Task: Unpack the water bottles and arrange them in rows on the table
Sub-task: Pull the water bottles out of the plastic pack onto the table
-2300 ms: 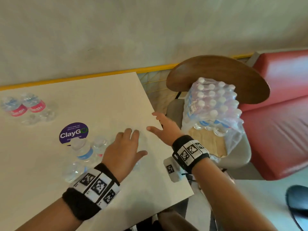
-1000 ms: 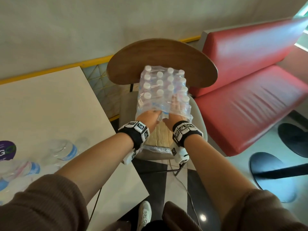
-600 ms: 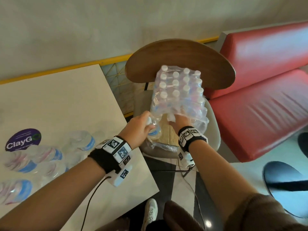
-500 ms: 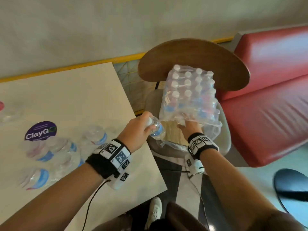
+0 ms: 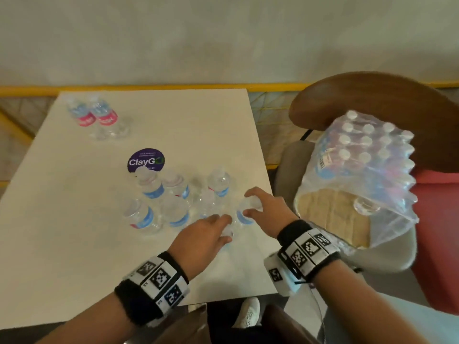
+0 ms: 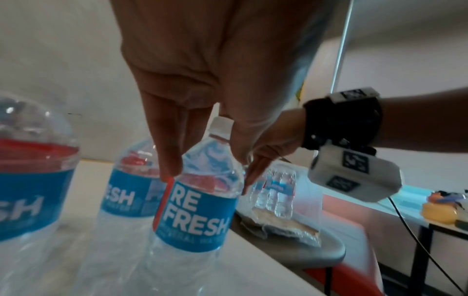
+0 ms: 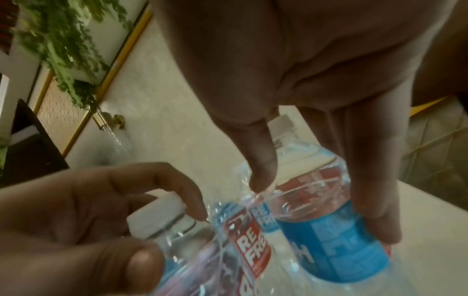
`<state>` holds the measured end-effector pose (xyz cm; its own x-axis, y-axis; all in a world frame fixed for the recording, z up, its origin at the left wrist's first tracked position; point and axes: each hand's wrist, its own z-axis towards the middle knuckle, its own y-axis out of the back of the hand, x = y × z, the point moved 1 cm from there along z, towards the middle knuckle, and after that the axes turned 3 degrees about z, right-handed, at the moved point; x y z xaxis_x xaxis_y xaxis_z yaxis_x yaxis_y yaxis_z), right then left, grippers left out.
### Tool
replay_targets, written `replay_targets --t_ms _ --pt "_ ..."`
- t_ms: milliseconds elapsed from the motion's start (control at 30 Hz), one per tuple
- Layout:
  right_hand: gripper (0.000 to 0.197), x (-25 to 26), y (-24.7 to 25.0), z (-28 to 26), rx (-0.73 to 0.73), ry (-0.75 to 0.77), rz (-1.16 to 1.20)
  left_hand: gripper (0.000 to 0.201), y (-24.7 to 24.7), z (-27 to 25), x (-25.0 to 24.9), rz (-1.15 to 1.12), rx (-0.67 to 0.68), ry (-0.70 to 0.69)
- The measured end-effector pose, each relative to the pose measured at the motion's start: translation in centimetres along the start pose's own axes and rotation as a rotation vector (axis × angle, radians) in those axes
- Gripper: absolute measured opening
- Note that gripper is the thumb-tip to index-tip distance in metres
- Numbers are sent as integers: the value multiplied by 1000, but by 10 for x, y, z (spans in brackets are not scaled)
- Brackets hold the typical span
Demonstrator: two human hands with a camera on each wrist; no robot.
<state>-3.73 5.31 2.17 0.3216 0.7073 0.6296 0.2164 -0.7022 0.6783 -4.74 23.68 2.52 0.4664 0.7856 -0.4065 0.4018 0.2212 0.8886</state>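
- The table (image 5: 74, 219) lies under both hands and bears the bottles standing free, which I judge is why both hands work at its near right corner, the side closest to the supply
- The shrink-wrapped pack (image 5: 367, 170) sits on a chair (image 5: 347, 259) to the right of the right hand, well apart from it; its caps face up and toward the person, and its torn near end gapes, presumably so singles can be drawn out
- A cluster of bottles (image 5: 173, 202) stands just beyond and to the left of the left hand, upright, caps up, in two rough rows; two more bottles (image 5: 99, 115) stand far off at the table's far left
- The right hand (image 5: 268, 209) grips a bottle (image 7: 329, 210) from above, thumb on one side and fingers down the other; the bottle stands upright on the table, long axis vertical, cap up under the palm, seemingly being set at the right end of the far row
- The left hand (image 5: 201, 239) holds another bottle (image 6: 200, 200) just nearer than the right hand's, fingers curled about its shoulder and cap; this one too stands upright, cap up, label facing the wrist, likely closing the near row
- Both grips are top-down, which I judge keeps the fingers from knocking the bottles beside them
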Motion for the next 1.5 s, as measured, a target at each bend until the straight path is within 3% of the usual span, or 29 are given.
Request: replay_targets --t_ms 67,300,400,500,567,667,733,900,1000,1100,1300,1500 --pt "34 11 -12 10 48 17 -47 35 -6 -5 3 60 -2 41" --pt "37 32 -22 30 108 70 -142 37 -5 -10 22 -62 -49 157" --pt "52 31 -24 30 122 88 -219 42 -3 -13 27 -28 -76 168" --pt "70 32 -21 27 128 74 -229 59 -2 -16 30 -23 -91 183" --pt "73 36 -13 25 97 76 -186 68 1 -17 27 -6 -122 187" --pt "53 34 12 20 -50 46 -124 51 18 -9 7 106 -356 -39" --pt "37 20 34 16 -131 -46 -96 34 27 6 -16 141 -405 -208" --pt "29 -51 81 -6 -208 -270 -229 16 5 50 -85 186 -190 -470" --pt "29 -100 102 -16 -229 -413 -223 18 -23 78 -121 191 27 -495" --pt "29 -134 116 -20 -230 -476 -189 18 -48 115 -154 216 130 -527" --pt "48 -163 125 -7 -274 -485 -242 53 -83 187 -191 231 205 -512" --pt "54 -172 142 5 -370 -495 -246 48 -77 230 -201 247 58 -419"
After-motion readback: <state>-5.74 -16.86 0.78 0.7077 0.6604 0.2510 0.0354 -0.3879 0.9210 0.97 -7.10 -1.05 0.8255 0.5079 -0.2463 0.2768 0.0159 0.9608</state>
